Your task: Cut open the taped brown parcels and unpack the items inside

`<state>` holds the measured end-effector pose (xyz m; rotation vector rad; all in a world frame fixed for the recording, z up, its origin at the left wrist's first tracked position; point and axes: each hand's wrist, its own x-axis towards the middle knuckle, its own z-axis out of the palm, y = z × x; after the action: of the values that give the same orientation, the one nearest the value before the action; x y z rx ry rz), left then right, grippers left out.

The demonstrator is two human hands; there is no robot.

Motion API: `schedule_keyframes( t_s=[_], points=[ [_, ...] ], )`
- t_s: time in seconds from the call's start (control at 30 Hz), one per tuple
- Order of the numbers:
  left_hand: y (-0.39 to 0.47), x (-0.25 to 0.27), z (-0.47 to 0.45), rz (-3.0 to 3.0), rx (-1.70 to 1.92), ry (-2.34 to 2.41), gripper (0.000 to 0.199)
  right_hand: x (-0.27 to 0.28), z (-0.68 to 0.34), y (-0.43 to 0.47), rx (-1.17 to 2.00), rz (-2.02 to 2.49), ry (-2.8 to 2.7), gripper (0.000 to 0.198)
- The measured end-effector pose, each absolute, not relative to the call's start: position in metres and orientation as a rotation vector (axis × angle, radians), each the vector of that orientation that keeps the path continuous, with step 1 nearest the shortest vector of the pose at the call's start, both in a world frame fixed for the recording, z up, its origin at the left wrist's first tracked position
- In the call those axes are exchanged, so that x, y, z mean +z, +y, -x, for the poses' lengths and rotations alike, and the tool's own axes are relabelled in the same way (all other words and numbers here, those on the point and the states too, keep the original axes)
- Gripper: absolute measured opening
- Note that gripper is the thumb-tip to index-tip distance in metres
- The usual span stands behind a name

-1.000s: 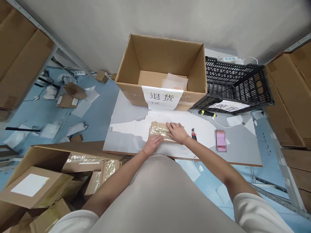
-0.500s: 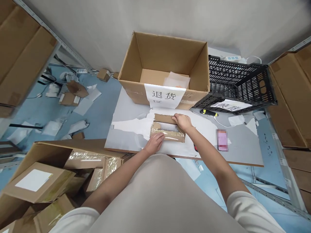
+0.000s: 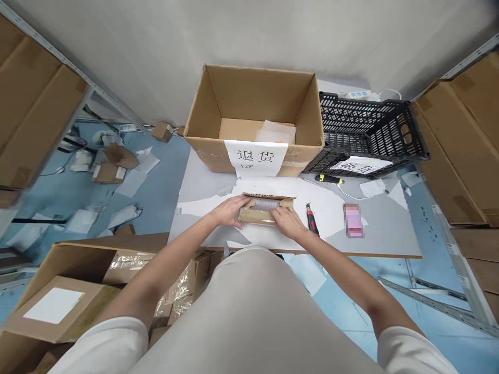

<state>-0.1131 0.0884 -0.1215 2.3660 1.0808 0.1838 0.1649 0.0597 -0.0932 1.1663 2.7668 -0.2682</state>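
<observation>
A small cardboard box (image 3: 254, 215), with shiny tape along its front, lies opened on the white-covered table (image 3: 210, 235). Pale, see-through wrapped contents (image 3: 265, 204) show through its opening. My left hand (image 3: 229, 211) clasps the box's left end, thumb in front and fingers behind. With bent fingers, my right hand (image 3: 287, 220) grips the box at its front right edge, fingertips reaching into the opening. Exactly what those fingertips touch inside is hidden. A red and black utility knife (image 3: 312, 220) lies just right of my right hand.
Behind stands a large labelled carton (image 3: 202, 153), beside a black plastic crate (image 3: 374, 140). A yellow and black tool handle (image 3: 329, 179) and a blurred pink phone-like thing (image 3: 353, 221) lie at right. A carton of taped boxes (image 3: 97, 241) stands at lower left.
My right hand has moved from the box's rear flap to its front right edge. My left hand has shifted from the front to the left end. The rear flap now stands up.
</observation>
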Motion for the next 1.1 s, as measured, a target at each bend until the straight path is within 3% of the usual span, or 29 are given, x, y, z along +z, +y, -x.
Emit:
schedule_keyframes(
  t_s=[0.13,0.23,0.4,0.5,0.63,0.73,0.9,1.1],
  points=[
    [0.089,-0.122,0.123,-2.391,0.131,0.99,0.096,-0.105,-0.171,0.026,-0.23,-1.089,2.81,0.034],
    [0.087,-0.115,0.122,-2.423,0.047,0.983,0.09,-0.113,-0.183,0.015,-0.433,-1.133,2.9,0.038],
    [0.086,-0.095,0.087,-2.473,0.003,1.272,0.042,-0.097,-0.187,0.066,-1.115,-1.232,2.729,0.04],
    [0.093,-0.089,0.058,-2.523,-0.073,1.246,0.03,-0.079,-0.174,0.104,-0.923,-1.216,2.588,0.033],
    [0.099,-0.083,0.043,-2.654,-0.221,1.156,0.049,-0.066,-0.15,0.108,-0.382,-1.285,2.423,0.041],
    [0.097,-0.072,0.048,-2.762,-0.291,1.203,0.06,-0.061,-0.144,0.092,-0.167,-1.287,2.36,0.052],
    [0.083,-0.056,0.067,-2.778,-0.405,1.341,0.06,-0.051,-0.166,0.083,-0.081,-1.276,2.383,0.052],
    [0.056,-0.072,0.09,-2.499,-0.345,1.608,0.101,-0.058,-0.213,0.072,-0.115,-1.319,2.43,0.077]
  ],
)
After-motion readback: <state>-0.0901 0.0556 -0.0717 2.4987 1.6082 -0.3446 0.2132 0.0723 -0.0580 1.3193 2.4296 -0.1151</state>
